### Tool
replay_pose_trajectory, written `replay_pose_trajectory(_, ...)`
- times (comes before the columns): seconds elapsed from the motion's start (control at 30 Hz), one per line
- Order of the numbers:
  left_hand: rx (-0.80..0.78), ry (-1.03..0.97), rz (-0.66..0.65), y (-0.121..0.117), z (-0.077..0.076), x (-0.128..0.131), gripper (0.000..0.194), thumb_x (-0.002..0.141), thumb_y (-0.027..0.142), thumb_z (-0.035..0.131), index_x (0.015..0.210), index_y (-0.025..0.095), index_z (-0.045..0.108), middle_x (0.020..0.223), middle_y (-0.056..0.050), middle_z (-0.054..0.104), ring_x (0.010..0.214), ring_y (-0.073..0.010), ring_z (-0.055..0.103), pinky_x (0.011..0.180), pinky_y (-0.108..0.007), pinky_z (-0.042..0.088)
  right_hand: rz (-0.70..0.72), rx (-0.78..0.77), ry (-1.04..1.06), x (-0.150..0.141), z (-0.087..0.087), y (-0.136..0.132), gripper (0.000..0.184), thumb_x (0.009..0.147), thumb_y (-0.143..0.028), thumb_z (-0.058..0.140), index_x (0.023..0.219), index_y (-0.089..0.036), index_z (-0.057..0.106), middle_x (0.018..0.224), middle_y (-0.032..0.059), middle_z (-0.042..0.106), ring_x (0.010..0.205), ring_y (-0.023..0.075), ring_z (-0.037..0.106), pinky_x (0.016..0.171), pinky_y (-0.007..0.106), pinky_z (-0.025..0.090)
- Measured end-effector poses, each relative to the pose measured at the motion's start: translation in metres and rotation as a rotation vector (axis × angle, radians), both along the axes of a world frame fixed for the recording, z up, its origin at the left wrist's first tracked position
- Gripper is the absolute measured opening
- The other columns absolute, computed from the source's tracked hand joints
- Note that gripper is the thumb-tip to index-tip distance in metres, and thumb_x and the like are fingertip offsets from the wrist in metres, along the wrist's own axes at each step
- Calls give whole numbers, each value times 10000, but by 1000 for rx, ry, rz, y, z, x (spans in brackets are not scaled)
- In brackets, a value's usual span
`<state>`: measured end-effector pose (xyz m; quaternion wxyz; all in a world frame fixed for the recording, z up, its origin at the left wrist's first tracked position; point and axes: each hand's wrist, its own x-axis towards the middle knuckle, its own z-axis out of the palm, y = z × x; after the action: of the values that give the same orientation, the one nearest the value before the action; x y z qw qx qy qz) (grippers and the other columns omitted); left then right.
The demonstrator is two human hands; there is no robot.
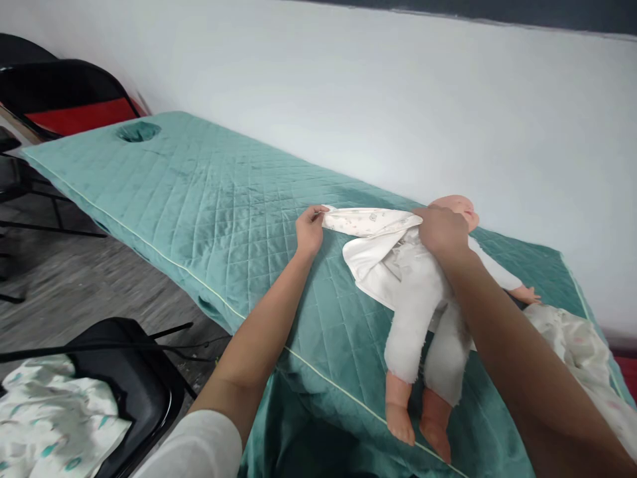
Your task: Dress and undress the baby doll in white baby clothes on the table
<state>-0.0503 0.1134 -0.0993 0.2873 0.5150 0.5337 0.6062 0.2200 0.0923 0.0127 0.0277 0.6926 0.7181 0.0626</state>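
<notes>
A baby doll (pixel 415 312) with a white cloth body lies on its back on the bed, bare feet toward me. Under its side spreads a white baby shirt (pixel 373 285) with a small print. My left hand (pixel 311 229) pinches the cuff end of the shirt's sleeve (pixel 371 221), which is stretched out to the left. At the doll's shoulder, my right hand (pixel 442 232) is closed on the sleeve's upper end and covers part of the doll's head and chest. Whether the doll's arm is inside that sleeve is hidden. The doll's other hand (pixel 527 294) lies out to the right.
A green quilted cover (pixel 223 199) with a face hole (pixel 139 131) lies over the bed, which stands against a white wall (pixel 298 86). Pale cloth (pixel 572 338) is bunched at the right. On a black chair (pixel 134 372) at lower left rests a printed cloth (pixel 54 418). Folding chairs (pixel 64 93) stand behind.
</notes>
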Motion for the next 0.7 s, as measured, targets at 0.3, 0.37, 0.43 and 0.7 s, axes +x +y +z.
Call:
replay_pose_trajectory(0.3,-1,291,37,-5,3,6,314,797,44,492,1029,194,640,1165,-95,625,1057,-184,606,885,-292,504,-141,-39,45,2,0,-2,460,848,-100,399,1173,-237,695,953,149,689,844,304,645,712,390,442)
replay_pose_trajectory(0.37,19,348,81,-11,4,8,269,833,81,495,1032,196,635,1157,-97,605,1031,-185,602,886,-299,505,-173,-37,47,2,-1,0,475,834,-101,415,1194,-233,695,913,153,687,837,305,649,701,386,445)
replay_pose_trajectory(0.43,42,404,82,-18,6,11,225,887,136,474,1034,201,632,1104,-85,612,991,-180,601,894,-303,496,-164,-17,50,3,-1,0,477,827,-99,410,1182,-220,704,951,170,688,875,319,646,723,406,449)
replay_pose_trajectory(0.7,33,598,-427,-43,11,38,309,947,399,526,1184,221,613,1096,-62,679,1042,-208,614,934,-333,459,-105,343,486,41,-15,-45,487,893,-300,401,1323,-175,590,1307,143,623,1188,301,559,983,442,448)
